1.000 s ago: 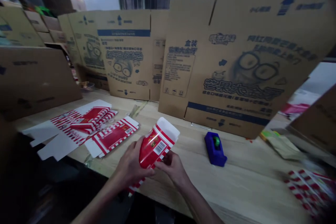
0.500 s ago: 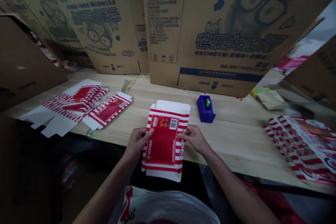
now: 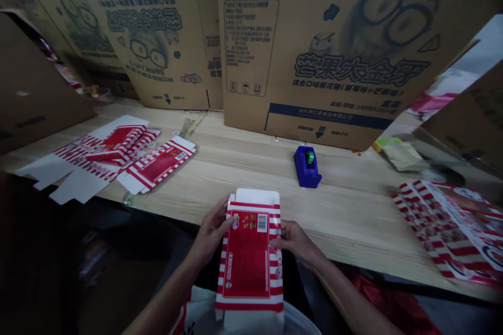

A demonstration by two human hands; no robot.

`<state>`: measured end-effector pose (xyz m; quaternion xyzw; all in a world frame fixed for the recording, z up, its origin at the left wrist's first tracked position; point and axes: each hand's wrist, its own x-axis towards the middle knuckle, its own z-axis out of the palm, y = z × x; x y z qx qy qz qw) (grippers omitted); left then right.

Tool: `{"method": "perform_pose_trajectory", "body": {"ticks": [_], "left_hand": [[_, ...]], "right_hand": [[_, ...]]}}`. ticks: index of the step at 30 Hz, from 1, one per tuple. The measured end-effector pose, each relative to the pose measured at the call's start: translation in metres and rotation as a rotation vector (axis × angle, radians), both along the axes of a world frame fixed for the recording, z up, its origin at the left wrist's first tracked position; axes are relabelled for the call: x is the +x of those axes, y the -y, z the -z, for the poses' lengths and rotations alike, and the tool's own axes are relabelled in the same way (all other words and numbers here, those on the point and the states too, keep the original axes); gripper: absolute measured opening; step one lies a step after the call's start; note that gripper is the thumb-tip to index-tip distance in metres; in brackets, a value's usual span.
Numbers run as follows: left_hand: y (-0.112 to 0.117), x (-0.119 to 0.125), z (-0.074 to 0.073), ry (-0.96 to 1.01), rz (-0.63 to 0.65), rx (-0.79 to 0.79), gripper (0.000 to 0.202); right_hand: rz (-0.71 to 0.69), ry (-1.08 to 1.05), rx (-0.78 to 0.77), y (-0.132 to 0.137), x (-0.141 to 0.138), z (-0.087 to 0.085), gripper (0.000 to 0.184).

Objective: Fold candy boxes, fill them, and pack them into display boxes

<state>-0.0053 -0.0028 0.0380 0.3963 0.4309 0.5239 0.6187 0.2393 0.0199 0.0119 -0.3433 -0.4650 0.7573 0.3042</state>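
Note:
A red-and-white striped carton with a barcode and white end flaps is held in front of my body, at the table's near edge. My left hand grips its left edge, thumb on the printed face. On the opposite edge, my right hand pinches it with the thumb in front; the fingers behind are hidden. The carton's far flap sticks out beyond the printed panel, and its lower end overlaps a white bag below.
A blue tape dispenser stands on the wooden table. Left lie a folded carton and unfolded striped blanks; right, a stack of striped blanks. Large cardboard boxes wall off the back.
Both hands have brought the carton down and closer to my body. It now looks straighter and overlaps the white bag. The view has shifted slightly.

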Motion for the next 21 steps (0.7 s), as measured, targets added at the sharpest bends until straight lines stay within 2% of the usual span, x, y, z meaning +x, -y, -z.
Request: {"method": "perform_pose_trajectory", "body": {"ticks": [3, 6, 9, 12, 14, 16, 19, 21], "left_hand": [[-0.010, 0.000, 0.005, 0.057, -0.004, 0.037, 0.061], [-0.011, -0.002, 0.010, 0.065, 0.055, 0.006, 0.058], [-0.008, -0.004, 0.014, 0.029, 0.073, -0.026, 0.046], [-0.010, -0.005, 0.018, -0.091, 0.012, -0.041, 0.024], [-0.015, -0.007, 0.019, -0.166, -0.052, -0.057, 0.025], [-0.021, -0.010, 0.019, -0.192, -0.072, -0.086, 0.029], [-0.031, -0.017, 0.020, -0.167, 0.010, -0.105, 0.034], [-0.036, -0.022, 0.021, -0.191, 0.091, -0.071, 0.044]], "right_hand": [[0.202, -0.017, 0.102, 0.001, -0.001, 0.001, 0.058], [0.393, 0.116, 0.256, -0.008, -0.001, 0.001, 0.056], [0.409, 0.250, 0.427, -0.016, -0.001, 0.004, 0.039], [0.386, 0.294, 0.539, -0.019, -0.004, 0.007, 0.025], [0.365, 0.293, 0.512, -0.021, -0.006, 0.008, 0.025], [0.359, 0.260, 0.417, -0.023, -0.008, 0.008, 0.026], [0.288, 0.198, 0.261, -0.029, -0.008, 0.006, 0.042], [0.202, 0.196, 0.241, -0.032, -0.007, 0.004, 0.039]]}}
